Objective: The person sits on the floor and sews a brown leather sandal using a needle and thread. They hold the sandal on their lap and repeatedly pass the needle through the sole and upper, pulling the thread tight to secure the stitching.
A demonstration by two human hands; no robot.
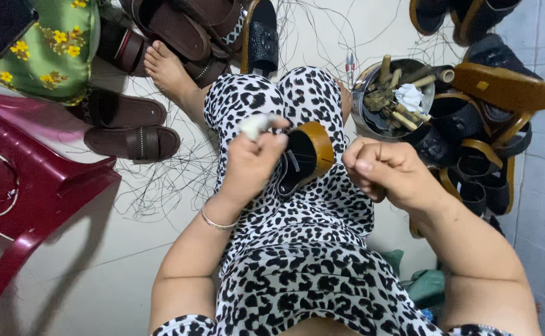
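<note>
My left hand (254, 163) is closed around the black sandal (302, 158) with the tan sole, and it rests on my lap. My fingers also pinch a small white scrap (252, 126) at the top of the shoe. My right hand (387, 171) is curled into a tight fist just beside the sandal, and I cannot tell what is inside it, maybe a thin thread or a small tool.

To do this well, I think I should hold the shoe steady on my knee and pull straight with my right hand, not to the side, so nothing slips or tears.

My spotted black and white dress (297, 249) is under the shoe. By my right knee sits a metal bowl (365, 102) full of little sticks, tools and a white rag. Next to it is a pile of black and tan sandals (490, 106). Brown sandals (129, 127) lie near my bare foot (166, 68). Thin dark threads (160, 180) are all over the floor, and a red plastic chair (30, 186) stands at my left
</note>
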